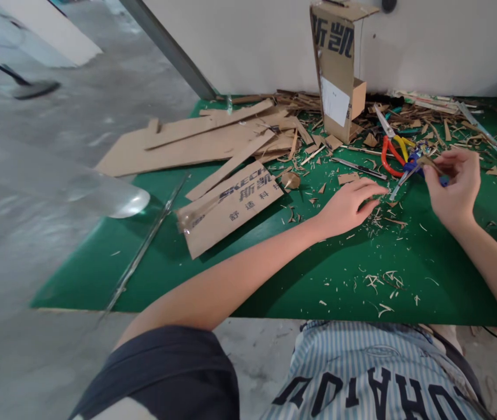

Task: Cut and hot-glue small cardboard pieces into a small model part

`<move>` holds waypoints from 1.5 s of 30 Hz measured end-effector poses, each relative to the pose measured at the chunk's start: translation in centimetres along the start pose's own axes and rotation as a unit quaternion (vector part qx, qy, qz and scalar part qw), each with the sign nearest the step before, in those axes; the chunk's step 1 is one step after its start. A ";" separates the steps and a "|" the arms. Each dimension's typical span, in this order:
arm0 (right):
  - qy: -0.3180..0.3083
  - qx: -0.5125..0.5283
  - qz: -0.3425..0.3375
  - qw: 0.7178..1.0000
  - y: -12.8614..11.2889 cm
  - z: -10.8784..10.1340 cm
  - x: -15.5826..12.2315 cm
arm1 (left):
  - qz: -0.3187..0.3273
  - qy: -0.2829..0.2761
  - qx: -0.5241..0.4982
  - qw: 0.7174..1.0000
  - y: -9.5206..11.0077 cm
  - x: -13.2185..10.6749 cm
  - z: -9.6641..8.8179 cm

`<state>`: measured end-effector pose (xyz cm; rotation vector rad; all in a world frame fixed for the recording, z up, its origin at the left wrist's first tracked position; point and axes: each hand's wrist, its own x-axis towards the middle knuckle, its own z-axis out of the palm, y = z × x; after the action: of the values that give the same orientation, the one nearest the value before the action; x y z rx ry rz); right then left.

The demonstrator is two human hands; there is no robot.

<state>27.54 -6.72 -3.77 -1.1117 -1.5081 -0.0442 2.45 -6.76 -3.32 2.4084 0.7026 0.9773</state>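
My left hand (354,204) hovers low over the green tabletop (248,262), fingers stretched forward and the thumb apart, with nothing visible in it. To the right, my right hand (456,186) pinches a small brownish piece (431,164) that looks like cardboard; my fingers partly cover it. Right beside these fingertips is a blue object with a clear or silvery strip (401,184), its kind hard to make out. Scissors with orange and yellow handles (392,153) lie just beyond. A slim cutter knife (359,168) rests behind my left hand.
A tall cardboard structure (333,76) stands at the back by the white wall. Flat cardboard sheets (178,146) and a printed cardboard piece (235,204) lie to the left. Scraps and shavings (377,280) are scattered about. A blurred translucent cylinder (130,201) juts in from the left.
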 end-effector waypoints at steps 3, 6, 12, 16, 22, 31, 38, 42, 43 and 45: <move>-0.035 -0.046 -0.078 0.995 -2.4 0.1 -0.4 | 0.000 0.017 0.009 1.000 0.0 -0.1 -0.1; -0.035 -0.071 -0.153 0.985 -4.3 0.4 -0.5 | -0.005 0.022 -0.037 0.999 0.2 -0.1 -0.4; -0.069 -0.080 -0.199 0.974 -4.6 0.9 -0.9 | -0.096 0.050 -0.147 0.983 1.8 0.3 -0.3; -0.089 -0.067 -0.173 0.979 -4.5 1.1 -1.3 | -0.180 0.057 -0.167 0.968 3.1 0.6 -0.1; -0.126 -0.069 -0.116 0.983 -4.9 0.9 -1.1 | -0.254 0.068 -0.251 0.932 3.7 0.8 0.1; -0.133 -0.105 -0.175 0.970 -5.0 0.7 -0.8 | -0.288 0.067 -0.332 0.896 4.1 0.8 0.5; -0.149 -0.115 -0.148 0.971 -4.9 0.9 -0.9 | -0.285 0.042 -0.347 0.892 4.1 0.9 0.1; -0.143 -0.101 -0.155 0.972 -4.7 1.1 -1.1 | -0.282 0.028 -0.372 0.884 4.0 1.0 0.0; -0.145 -0.097 -0.157 0.972 -4.7 1.0 -1.0 | -0.283 0.029 -0.373 0.883 3.9 0.9 0.1; -0.160 -0.090 -0.151 0.971 -5.1 0.5 -0.6 | -0.290 0.040 -0.373 0.880 3.5 0.8 0.3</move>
<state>23.80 -9.59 -1.64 -1.0568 -1.9881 -0.2235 4.20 -9.06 -1.12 1.3757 0.8156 0.8689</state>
